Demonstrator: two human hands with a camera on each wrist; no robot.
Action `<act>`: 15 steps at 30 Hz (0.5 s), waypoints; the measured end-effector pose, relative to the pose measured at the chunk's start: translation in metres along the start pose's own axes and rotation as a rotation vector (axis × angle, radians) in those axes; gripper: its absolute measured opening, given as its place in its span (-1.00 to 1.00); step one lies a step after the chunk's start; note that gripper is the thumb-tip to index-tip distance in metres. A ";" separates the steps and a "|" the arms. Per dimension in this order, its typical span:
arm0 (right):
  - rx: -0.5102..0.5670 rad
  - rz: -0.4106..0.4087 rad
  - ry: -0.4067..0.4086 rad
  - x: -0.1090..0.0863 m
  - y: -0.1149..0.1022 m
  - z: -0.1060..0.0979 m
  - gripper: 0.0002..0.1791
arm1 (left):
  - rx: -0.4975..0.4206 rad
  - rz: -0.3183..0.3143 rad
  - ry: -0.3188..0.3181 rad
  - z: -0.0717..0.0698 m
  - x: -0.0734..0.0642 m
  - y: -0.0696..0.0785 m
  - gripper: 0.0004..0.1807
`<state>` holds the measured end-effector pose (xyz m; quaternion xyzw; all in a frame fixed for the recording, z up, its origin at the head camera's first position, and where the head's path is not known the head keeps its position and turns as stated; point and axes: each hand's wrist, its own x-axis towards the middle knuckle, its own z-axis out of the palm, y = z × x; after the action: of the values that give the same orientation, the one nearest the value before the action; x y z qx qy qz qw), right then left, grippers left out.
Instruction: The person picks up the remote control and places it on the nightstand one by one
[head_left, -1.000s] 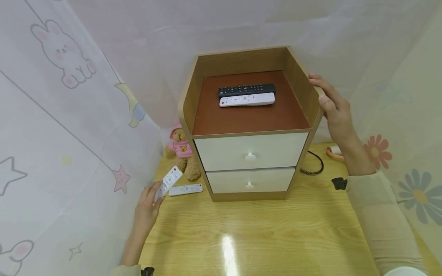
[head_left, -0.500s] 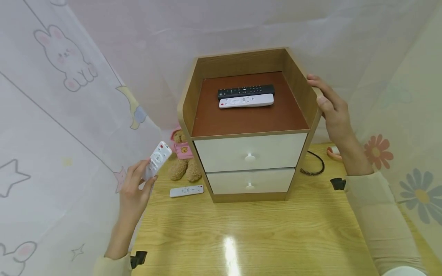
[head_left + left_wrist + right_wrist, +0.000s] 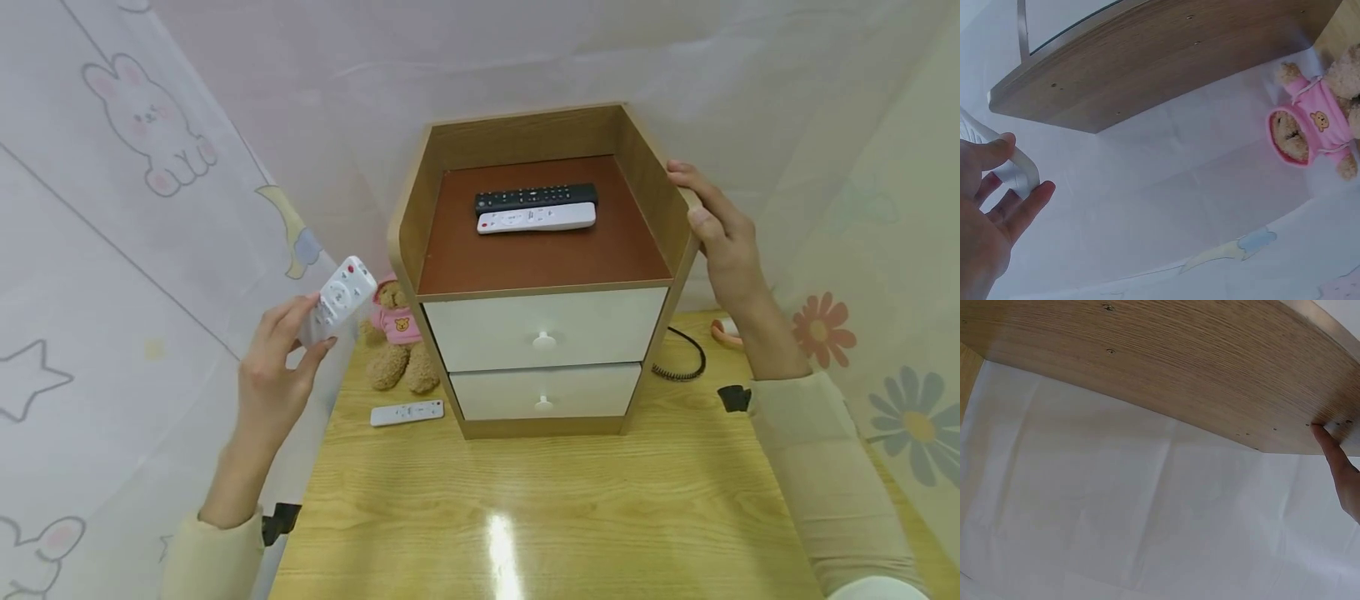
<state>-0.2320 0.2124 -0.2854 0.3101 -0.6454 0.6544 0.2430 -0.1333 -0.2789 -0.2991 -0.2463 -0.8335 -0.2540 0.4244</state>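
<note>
My left hand (image 3: pixel 273 367) pinches a white remote control (image 3: pixel 341 293) by its lower end, up in the air left of the small cabinet (image 3: pixel 543 429). In the left wrist view, thumb and fingers hold the remote (image 3: pixel 1022 172) near the cabinet's side panel. My right hand (image 3: pixel 723 237) grips the top edge of the cabinet's right side wall, and in the right wrist view one finger presses the panel's outer face (image 3: pixel 1210 369). On the brown top shelf (image 3: pixel 517 267), a black remote (image 3: pixel 536 197) lies right behind a second white remote (image 3: pixel 537 217).
A third white remote (image 3: pixel 407 412) lies on the wooden table (image 3: pixel 420 500), in front of a teddy bear (image 3: pixel 401 333) in a pink hoodie. Both white drawers (image 3: pixel 543 333) are closed. A black coiled cord (image 3: pixel 678 371) and an orange-and-white object (image 3: pixel 726 331) sit right of the cabinet.
My left hand has raised the white remote from near the table, moving it up and slightly left, above the level of the bear's legs. My right hand stays on the cabinet wall.
</note>
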 end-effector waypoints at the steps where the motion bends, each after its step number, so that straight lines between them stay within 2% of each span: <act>1: 0.003 -0.002 0.000 0.000 0.000 0.000 -0.56 | -0.005 0.008 0.001 -0.001 0.006 0.002 -0.29; 10: 0.019 0.020 0.000 0.001 -0.001 0.000 -0.55 | 0.057 0.117 -0.067 -0.004 0.059 0.019 -0.31; 15: 0.005 0.037 -0.001 0.000 -0.002 0.000 -0.55 | 0.048 0.157 -0.112 -0.003 0.083 0.028 -0.32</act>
<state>-0.2305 0.2123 -0.2837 0.2988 -0.6496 0.6602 0.2299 -0.1569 -0.2438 -0.2228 -0.3145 -0.8399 -0.1860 0.4014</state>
